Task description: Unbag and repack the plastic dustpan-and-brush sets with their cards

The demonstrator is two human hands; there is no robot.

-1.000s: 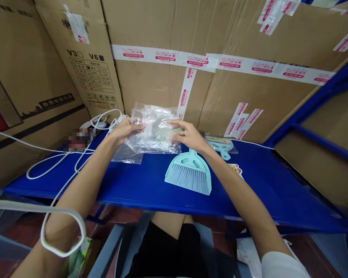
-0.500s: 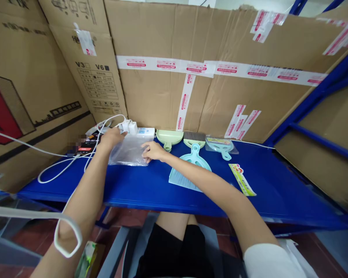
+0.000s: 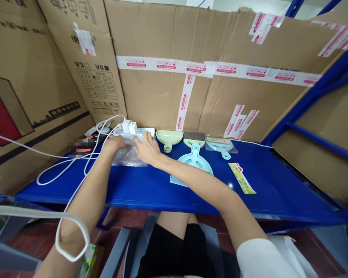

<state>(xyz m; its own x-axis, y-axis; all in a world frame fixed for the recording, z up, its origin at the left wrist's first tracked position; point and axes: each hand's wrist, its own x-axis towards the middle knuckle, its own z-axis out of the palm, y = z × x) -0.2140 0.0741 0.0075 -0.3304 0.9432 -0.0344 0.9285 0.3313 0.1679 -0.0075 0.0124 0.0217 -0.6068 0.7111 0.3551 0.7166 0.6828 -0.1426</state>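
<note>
Clear plastic bags (image 3: pixel 129 157) lie flat at the left part of the blue table. My left hand (image 3: pixel 116 143) rests on their upper left edge; its fingers are partly hidden. My right hand (image 3: pixel 147 148) lies over their right side, fingers spread toward the power strip. Right of the hands are a green dustpan (image 3: pixel 169 139), a green brush with grey bristles (image 3: pixel 194 139) and a larger light blue dustpan (image 3: pixel 195 161), partly behind my right forearm. A wrapped blue set (image 3: pixel 220 146) sits farther right, with a yellow-green label card (image 3: pixel 241 178) below it.
A white power strip (image 3: pixel 146 132) with plugs stands behind the bags. White cables (image 3: pixel 89 164) loop by a dark phone (image 3: pixel 85 146) at the left. Cardboard walls (image 3: pixel 153 96) rise behind the blue table (image 3: pixel 150 189); a blue frame (image 3: pixel 304 108) stands right.
My right hand has moved left and up, from the bags' right edge onto their upper part. My left hand has shifted slightly right and down.
</note>
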